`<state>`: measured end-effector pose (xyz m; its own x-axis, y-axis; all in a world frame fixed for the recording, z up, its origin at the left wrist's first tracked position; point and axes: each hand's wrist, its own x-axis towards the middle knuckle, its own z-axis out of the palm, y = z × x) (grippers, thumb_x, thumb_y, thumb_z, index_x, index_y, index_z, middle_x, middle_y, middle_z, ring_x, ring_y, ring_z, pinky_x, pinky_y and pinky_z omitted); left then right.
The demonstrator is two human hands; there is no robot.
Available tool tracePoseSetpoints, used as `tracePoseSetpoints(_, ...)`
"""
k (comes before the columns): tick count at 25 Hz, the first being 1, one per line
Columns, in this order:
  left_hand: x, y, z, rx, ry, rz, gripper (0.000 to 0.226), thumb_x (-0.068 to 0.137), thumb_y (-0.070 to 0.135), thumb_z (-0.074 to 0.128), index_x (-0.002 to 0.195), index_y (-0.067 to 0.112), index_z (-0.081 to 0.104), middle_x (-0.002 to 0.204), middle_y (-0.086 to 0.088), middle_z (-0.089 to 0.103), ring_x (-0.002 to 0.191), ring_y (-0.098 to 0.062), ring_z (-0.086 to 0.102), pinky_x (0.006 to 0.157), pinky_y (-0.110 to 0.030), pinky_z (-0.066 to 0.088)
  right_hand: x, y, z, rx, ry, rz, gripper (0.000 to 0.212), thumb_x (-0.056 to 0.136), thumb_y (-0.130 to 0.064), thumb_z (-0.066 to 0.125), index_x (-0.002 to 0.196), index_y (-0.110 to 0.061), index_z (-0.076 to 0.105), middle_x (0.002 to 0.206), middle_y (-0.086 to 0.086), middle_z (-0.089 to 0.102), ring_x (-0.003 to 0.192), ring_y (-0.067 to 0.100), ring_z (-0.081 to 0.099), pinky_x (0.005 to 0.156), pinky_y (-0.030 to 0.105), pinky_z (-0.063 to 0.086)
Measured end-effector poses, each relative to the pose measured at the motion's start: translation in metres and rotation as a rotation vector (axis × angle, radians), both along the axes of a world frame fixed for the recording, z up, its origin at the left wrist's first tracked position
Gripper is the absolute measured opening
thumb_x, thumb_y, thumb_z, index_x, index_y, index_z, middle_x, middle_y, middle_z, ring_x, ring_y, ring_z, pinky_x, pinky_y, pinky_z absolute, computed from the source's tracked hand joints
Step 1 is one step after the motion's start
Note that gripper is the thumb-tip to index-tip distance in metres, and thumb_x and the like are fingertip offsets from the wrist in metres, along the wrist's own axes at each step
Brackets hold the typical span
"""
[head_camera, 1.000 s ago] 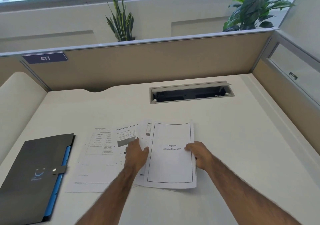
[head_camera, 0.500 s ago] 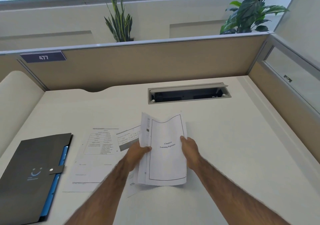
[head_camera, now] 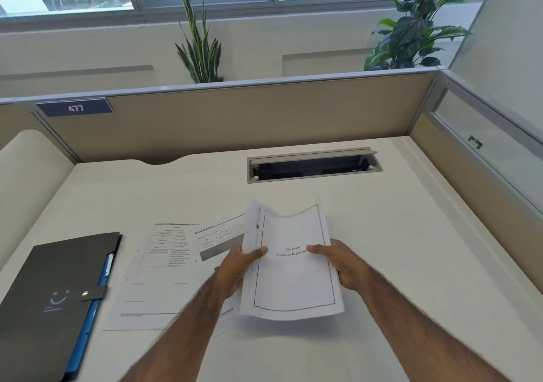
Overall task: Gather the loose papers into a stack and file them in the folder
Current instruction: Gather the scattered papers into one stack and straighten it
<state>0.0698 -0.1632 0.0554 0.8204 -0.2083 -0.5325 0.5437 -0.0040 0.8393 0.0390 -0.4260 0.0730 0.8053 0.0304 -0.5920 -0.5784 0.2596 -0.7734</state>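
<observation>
Head view looks down on a cream tabletop (head_camera: 396, 249) inside a cubicle. Both hands hold a small stack of papers (head_camera: 293, 281), lifted and bowed, its top sheet a bordered chapter title page. The left hand (head_camera: 235, 267) is clamped on the stack's left edge, thumb on top; the right hand (head_camera: 340, 264) is clamped on the right edge the same way. Two more printed sheets (head_camera: 164, 264) lie flat on the tabletop just left of the stack, overlapping. Further left, near the edge, lies a dark folder (head_camera: 50, 299), closed by a snap strap, with blue dividers showing along its right side.
</observation>
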Motion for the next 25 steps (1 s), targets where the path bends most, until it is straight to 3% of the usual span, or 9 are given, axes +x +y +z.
tracePoseSetpoints(3,-0.013,-0.008,-0.012,0.102,0.034,-0.072,0.039,0.088,0.003,0.075,0.126,-0.002,0.067,0.112,-0.02,0.077,0.105,-0.041,0.073,0.099,-0.059,0.054,-0.006,0.007,-0.008,-0.08,0.061,-0.001,0.029,0.088,-0.007,0.073,0.116,0.001,0.071,0.108,0.021,0.077,0.104,0.04,0.072,0.095,0.056,0.056)
tracePoseSetpoints(7,-0.013,-0.015,-0.001,-0.022,0.021,-0.038,0.035,0.09,-0.004,0.065,0.125,0.002,0.068,0.114,-0.02,0.077,0.107,-0.041,0.072,0.099,-0.058,0.054,-0.011,-0.005,-0.012,-0.123,0.053,-0.105,0.026,0.084,-0.011,0.078,0.108,-0.003,0.073,0.094,0.012,0.08,0.091,0.03,0.075,0.084,0.044,0.061)
tracePoseSetpoints(11,-0.019,-0.023,0.011,-0.078,0.057,-0.054,0.034,0.091,0.007,0.072,0.125,0.006,0.068,0.118,-0.018,0.076,0.111,-0.038,0.071,0.101,-0.055,0.054,-0.021,-0.017,-0.007,0.032,0.047,-0.083,0.036,0.086,-0.005,0.074,0.121,-0.004,0.069,0.114,0.021,0.075,0.108,0.042,0.071,0.091,0.059,0.057)
tracePoseSetpoints(14,-0.022,-0.031,0.02,-0.024,-0.057,-0.077,0.039,0.091,0.002,0.07,0.129,0.002,0.065,0.119,-0.016,0.075,0.113,-0.036,0.071,0.103,-0.053,0.053,-0.023,-0.019,0.005,0.002,-0.09,-0.137,0.046,0.086,0.008,0.067,0.13,-0.005,0.06,0.119,0.022,0.073,0.112,0.045,0.068,0.096,0.06,0.054)
tracePoseSetpoints(17,-0.016,-0.027,0.046,-0.027,-0.221,-0.101,0.038,0.088,0.015,0.077,0.124,0.006,0.07,0.115,-0.012,0.078,0.109,-0.031,0.074,0.096,-0.049,0.058,-0.023,-0.026,0.026,0.06,-0.206,-0.183,0.046,0.085,0.009,0.066,0.13,-0.002,0.061,0.124,0.024,0.07,0.119,0.046,0.063,0.103,0.061,0.048)
tracePoseSetpoints(19,-0.016,-0.027,0.065,-0.045,-0.336,-0.125,0.037,0.084,0.026,0.079,0.117,0.011,0.075,0.113,-0.009,0.079,0.107,-0.029,0.075,0.089,-0.042,0.062,-0.022,-0.03,0.046,0.062,-0.322,-0.194,0.042,0.08,0.001,0.073,0.122,-0.004,0.069,0.122,0.022,0.072,0.116,0.043,0.066,0.1,0.056,0.052)
tracePoseSetpoints(22,-0.022,-0.031,0.085,-0.039,-0.485,-0.07,0.039,0.079,0.04,0.08,0.114,0.022,0.077,0.11,-0.004,0.08,0.104,-0.023,0.076,0.085,-0.036,0.062,-0.021,-0.026,0.075,-0.031,-0.552,-0.179,0.033,0.078,-0.012,0.082,0.11,-0.016,0.077,0.113,0.013,0.077,0.102,0.028,0.075,0.083,0.037,0.062)
tracePoseSetpoints(25,-0.029,-0.028,0.083,0.031,-0.567,-0.01,0.033,0.075,0.046,0.081,0.106,0.042,0.076,0.104,0.006,0.08,0.095,-0.012,0.075,0.08,-0.031,0.064,-0.022,-0.022,0.082,-0.162,-0.598,-0.155,0.029,0.076,-0.02,0.085,0.105,-0.022,0.079,0.105,0.007,0.08,0.095,0.022,0.076,0.076,0.027,0.06)
